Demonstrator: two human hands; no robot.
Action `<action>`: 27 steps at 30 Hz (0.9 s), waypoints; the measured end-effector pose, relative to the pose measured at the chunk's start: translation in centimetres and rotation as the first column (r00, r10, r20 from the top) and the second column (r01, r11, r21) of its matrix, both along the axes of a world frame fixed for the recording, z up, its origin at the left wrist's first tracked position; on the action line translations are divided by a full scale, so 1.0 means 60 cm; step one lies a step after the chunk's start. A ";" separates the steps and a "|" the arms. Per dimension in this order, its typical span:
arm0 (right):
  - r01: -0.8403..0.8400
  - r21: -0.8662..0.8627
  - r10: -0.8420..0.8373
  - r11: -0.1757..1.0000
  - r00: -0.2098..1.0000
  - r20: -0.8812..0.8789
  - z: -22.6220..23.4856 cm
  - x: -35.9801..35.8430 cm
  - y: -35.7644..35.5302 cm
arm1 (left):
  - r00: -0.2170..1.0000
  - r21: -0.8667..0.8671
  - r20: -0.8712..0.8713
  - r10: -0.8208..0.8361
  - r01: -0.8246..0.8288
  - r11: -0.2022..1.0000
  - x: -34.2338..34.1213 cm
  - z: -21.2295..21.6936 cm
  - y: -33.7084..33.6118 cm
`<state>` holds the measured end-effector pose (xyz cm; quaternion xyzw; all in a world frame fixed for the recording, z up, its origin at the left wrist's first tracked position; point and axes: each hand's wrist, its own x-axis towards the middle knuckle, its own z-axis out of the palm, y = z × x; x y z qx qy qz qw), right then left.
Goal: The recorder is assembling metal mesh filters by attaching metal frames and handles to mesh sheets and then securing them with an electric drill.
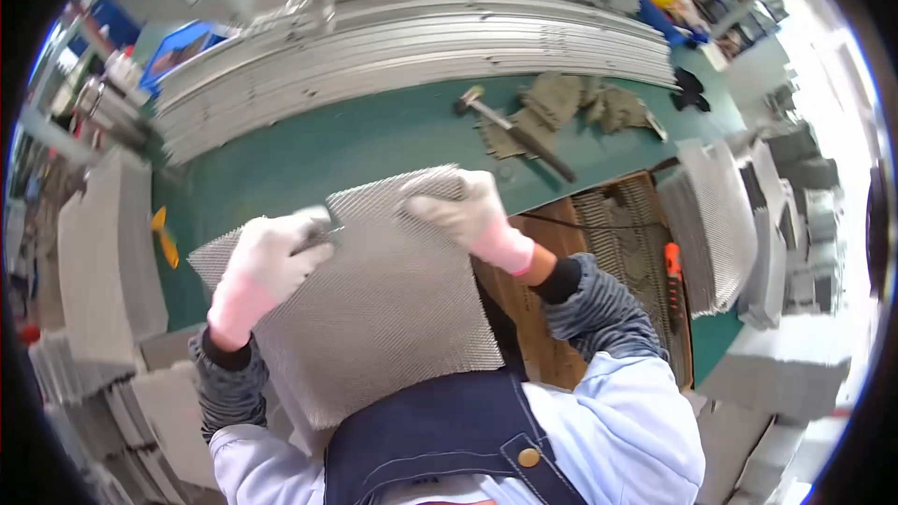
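Observation:
A grey sheet of fine metal mesh (383, 318) leans from the green table's near edge toward my dark apron. My left hand (276, 257), in a white glove with a pink cuff, is closed at the sheet's upper left. A corner of mesh (213, 257) sticks out to the left of that hand, and a notch or gap shows in the top edge between my hands. Whether the corner is a separate piece I cannot tell. Gloved the same way, my right hand (458, 213) grips the sheet's upper right part, thumb on the near face, other fingers partly hidden.
A hammer (524, 138) and crumpled olive gloves (552, 103) lie on the green table (374, 131). Behind them runs a stack of long metal profiles (421, 47). At right, an orange-handled tool (673, 262) lies in a wooden box (543, 337), beside stacked mesh sheets (716, 224).

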<state>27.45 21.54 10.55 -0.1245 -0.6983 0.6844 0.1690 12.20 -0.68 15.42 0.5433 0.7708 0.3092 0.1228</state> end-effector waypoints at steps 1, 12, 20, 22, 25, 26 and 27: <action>-0.024 -0.122 0.018 0.992 0.999 -0.048 -0.015 -0.002 0.005 | 0.999 0.015 -0.001 -0.036 0.036 0.999 -0.007 -0.009 0.024; -0.422 0.818 -0.539 0.390 0.616 0.575 -0.044 0.000 0.507 | 0.995 -0.154 0.044 0.086 -0.078 0.985 -0.044 -0.069 0.104; 0.153 0.836 -0.391 0.527 0.917 0.078 0.010 -0.020 0.480 | 0.985 -0.152 -0.123 0.122 -0.140 0.979 -0.059 -0.145 0.097; 0.174 0.516 -0.239 0.839 0.969 0.063 0.012 -0.048 0.416 | 0.981 -0.150 -0.123 0.153 -0.170 0.974 -0.041 -0.151 0.113; -0.211 0.474 0.073 0.855 0.954 0.292 0.083 -0.135 0.223 | 0.959 -0.044 -0.264 0.103 -0.118 0.992 -0.025 -0.160 0.097; -0.337 0.444 0.167 0.830 0.910 0.379 0.083 -0.158 0.192 | 0.960 -0.042 -0.255 0.120 -0.135 0.990 -0.022 -0.165 0.092; -0.372 0.443 0.264 0.816 0.921 0.287 0.061 -0.180 0.172 | 0.939 -0.043 -0.333 0.082 -0.102 0.994 -0.019 -0.169 0.089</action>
